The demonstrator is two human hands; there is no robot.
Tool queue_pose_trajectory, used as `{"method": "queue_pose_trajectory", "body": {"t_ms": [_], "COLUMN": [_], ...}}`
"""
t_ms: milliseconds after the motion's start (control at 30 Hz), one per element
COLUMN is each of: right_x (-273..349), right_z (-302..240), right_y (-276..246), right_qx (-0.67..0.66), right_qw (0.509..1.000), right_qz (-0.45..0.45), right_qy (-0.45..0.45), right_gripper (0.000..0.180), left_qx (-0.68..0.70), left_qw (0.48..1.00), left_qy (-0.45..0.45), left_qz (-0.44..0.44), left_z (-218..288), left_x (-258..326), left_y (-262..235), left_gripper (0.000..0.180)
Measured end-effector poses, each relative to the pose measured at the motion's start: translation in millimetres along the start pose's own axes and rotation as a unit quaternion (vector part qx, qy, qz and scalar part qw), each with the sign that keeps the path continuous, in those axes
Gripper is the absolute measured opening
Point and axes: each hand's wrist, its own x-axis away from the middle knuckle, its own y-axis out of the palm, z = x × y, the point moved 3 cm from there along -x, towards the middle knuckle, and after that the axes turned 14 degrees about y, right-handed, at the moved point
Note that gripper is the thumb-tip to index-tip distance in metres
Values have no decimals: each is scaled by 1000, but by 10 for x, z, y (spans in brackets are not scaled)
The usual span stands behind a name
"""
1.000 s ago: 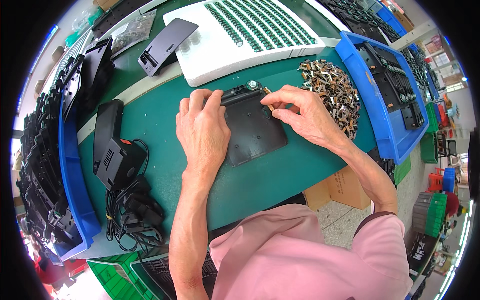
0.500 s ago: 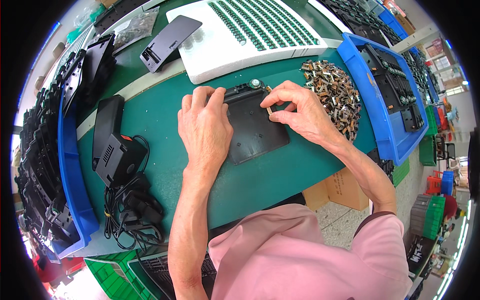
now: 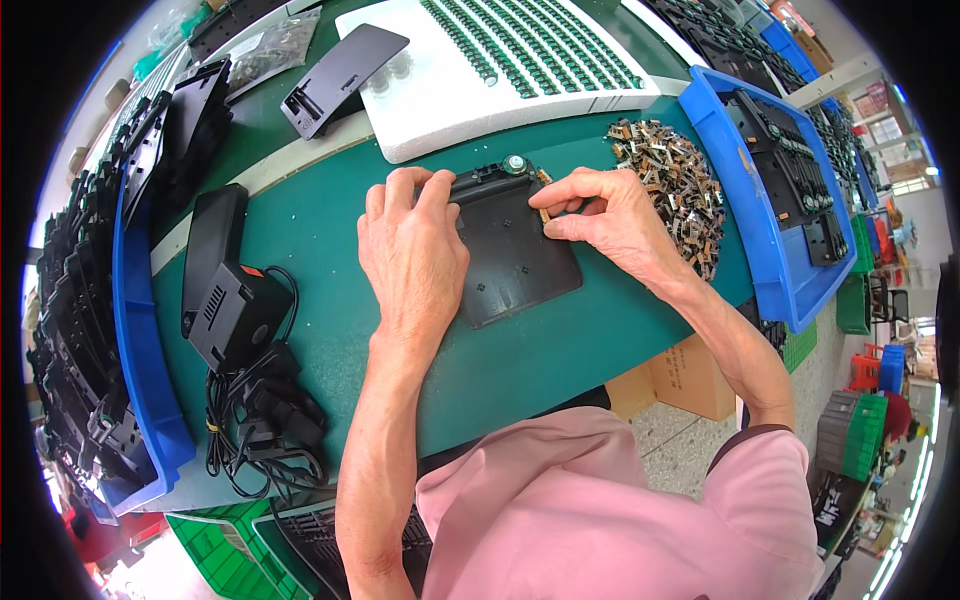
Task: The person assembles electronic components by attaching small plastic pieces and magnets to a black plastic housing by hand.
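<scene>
Partly, left hand (image 3: pixel 412 262) covers black panel (image 3: pixel 517 262).

Black plate (image 3: pixel 515 255) on green table (image 3: pixel 560 350); blue bins (image 3: pixel 765 240); white foam tray (image 3: pixel 470 90), green rows; pink shirt (image 3: pixel 620 510).

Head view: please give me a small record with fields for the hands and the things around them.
left hand: pressing down the black plate
right hand: pinching a small metal part at the plate's edge
right of plate: pile of metal parts, blue bin
behind: white foam tray
left: black adapter with cables
surface: green table
</scene>
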Motion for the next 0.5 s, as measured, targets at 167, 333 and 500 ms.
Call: {"method": "queue_pose_trajectory", "body": {"t_ms": [167, 333, 500], "right_x": [-2, 16, 7], "right_z": [17, 3, 7], "right_y": [2, 10, 0], "right_qx": [12, 28, 0], "right_qw": [1000, 999, 1000], "right_qz": [8, 1, -17], "right_qy": [-18, -17, -12], "right_gripper": [22, 23, 24], "left_qx": [-1, -19, -14], "left_qw": [1000, 1000, 1000], "left_qy": [6, -2, -8], "left_qz": [3, -7, -5], "left_z": [3, 2, -11], "left_x": [-8, -7, 8], "left_y": [12, 8, 15], "left_gripper": [26, 22, 22]}}
